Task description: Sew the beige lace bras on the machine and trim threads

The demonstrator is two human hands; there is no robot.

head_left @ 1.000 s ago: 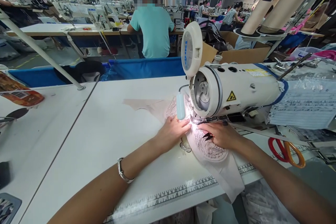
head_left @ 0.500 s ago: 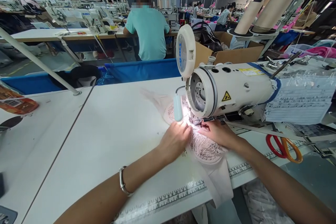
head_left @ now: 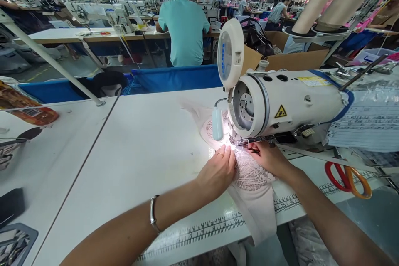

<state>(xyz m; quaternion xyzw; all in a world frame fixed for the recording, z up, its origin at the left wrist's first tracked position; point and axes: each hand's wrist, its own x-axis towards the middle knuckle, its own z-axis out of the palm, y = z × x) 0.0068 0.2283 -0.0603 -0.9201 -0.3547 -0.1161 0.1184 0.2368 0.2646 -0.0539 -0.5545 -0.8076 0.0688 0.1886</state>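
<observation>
Pale pink lace fabric (head_left: 251,174) lies under the lit needle area of a white sewing machine (head_left: 293,99), its plain lower end hanging over the table edge. My left hand (head_left: 218,170) rests on the fabric just left of the needle, fingers stretched out and close together, pressing it down. Right of the needle, my right hand (head_left: 269,160) is closed around a thin dark tool (head_left: 254,149), mostly hidden by the fingers, so its kind is unclear. That hand also touches the lace. A small pale-blue lamp (head_left: 217,124) hangs beside the machine's open round end cover (head_left: 230,54).
Scissors with red and orange handles (head_left: 349,178) hang at the right. A ruler strip (head_left: 215,227) runs along the table's front edge. At left are an orange packet (head_left: 34,108) and a grey tray (head_left: 18,243). Thread cones (head_left: 311,10) stand behind; a co-worker (head_left: 183,29) sits ahead.
My view has shifted, moving the scene slightly right. My left hand lies flatter, its fingers straighter on the fabric. The right hand stays beside the needle with the dark tool.
</observation>
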